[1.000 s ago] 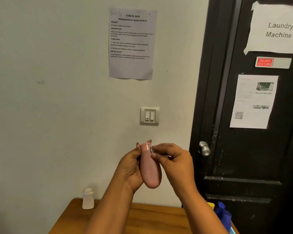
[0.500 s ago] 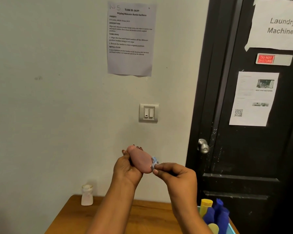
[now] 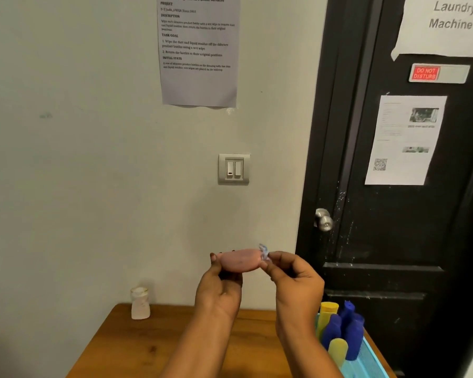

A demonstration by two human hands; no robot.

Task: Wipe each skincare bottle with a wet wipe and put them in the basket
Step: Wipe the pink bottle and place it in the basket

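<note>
My left hand [image 3: 220, 289] grips a pink bottle [image 3: 239, 261] held sideways in the air above the table. At the bottle's right end my right hand [image 3: 295, 282] pinches a small crumpled wet wipe [image 3: 263, 251] against it. A light blue basket [image 3: 366, 361] sits at the table's right edge with blue bottles [image 3: 347, 328] and yellow bottles [image 3: 328, 313] standing in it. A small clear bottle [image 3: 140, 304] with a gold collar stands at the back left of the table, near the wall.
The wooden table [image 3: 175, 347] runs along a pale wall with a light switch [image 3: 234, 169] and a taped task sheet [image 3: 198, 50]. A black door [image 3: 407, 186] with a metal knob [image 3: 323, 220] stands to the right.
The pink bottle went from upright to lying sideways in my left hand. My right hand moved with the wipe from the bottle's top to its right end. The view tilted down, showing more basket.
</note>
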